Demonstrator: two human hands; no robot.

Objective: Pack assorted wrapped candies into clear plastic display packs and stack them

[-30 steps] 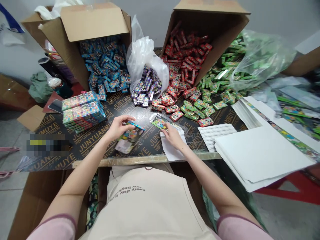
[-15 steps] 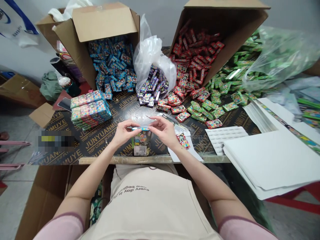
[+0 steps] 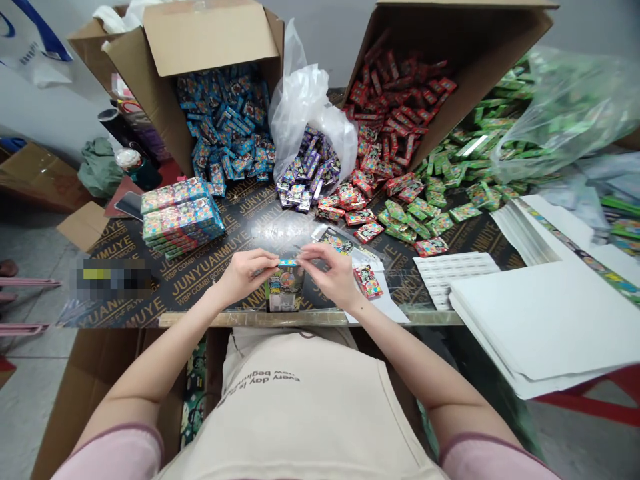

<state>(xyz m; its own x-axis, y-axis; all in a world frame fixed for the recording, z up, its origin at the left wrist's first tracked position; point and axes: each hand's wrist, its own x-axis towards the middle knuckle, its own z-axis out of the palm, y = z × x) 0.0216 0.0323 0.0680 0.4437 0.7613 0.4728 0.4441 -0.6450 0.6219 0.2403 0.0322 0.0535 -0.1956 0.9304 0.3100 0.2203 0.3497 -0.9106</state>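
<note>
Close to the table's front edge, a dark printed packet [image 3: 284, 297] with a blue top edge stands between my hands. My left hand [image 3: 249, 275] pinches its upper left corner with thumb and fingertips. At the upper right corner, my right hand [image 3: 327, 275] is closed in a pinch. A thin grey sliver sticks out between the right fingers, too small to make out. Beside my right wrist, a small red printed packet [image 3: 368, 282] lies on a white sheet [image 3: 384, 308]. Behind it is a dark printed card [image 3: 333, 239].
Cartons hold blue packets [image 3: 230, 127] and red packets [image 3: 395, 113]. Purple packets [image 3: 310, 170] lie in a plastic bag between them. Green packets [image 3: 480, 133] spread at the right. A stack of packets [image 3: 183, 217] stands left. White boards [image 3: 550, 320] overhang the right edge beside a label sheet [image 3: 455, 277].
My hands have moved slightly down, still at the packet's top. The clear film behind the top edge no longer shows. The view has shifted slightly.
</note>
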